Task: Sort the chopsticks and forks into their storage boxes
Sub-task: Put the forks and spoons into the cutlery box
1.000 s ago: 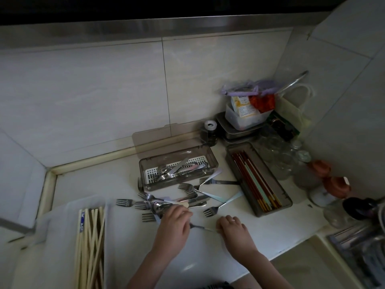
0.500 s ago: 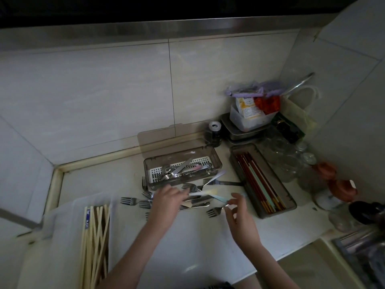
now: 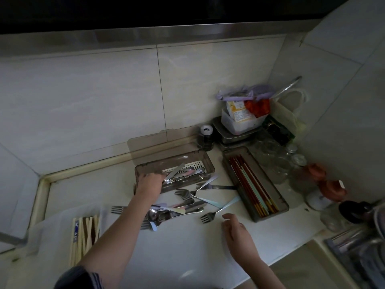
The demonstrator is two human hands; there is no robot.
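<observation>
left hand (image 3: 150,183) moved into cutlery box (image 3: 208,163) | right hand (image 3: 237,230) withdrew, open

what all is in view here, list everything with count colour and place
fork box: one, smoky clear, lid open, back centre of counter
chopstick box: one, smoky clear, right of fork box
coloured chopsticks: several, red, teal, yellow, inside chopstick box
loose forks: a pile, steel, some pastel handles, on counter
pale chopsticks: a bunch, beige, front left
glass jars: several, clear, right corner
left hand: at fork box's left end, grip unclear
right hand: relaxed, empty, near one fork
</observation>
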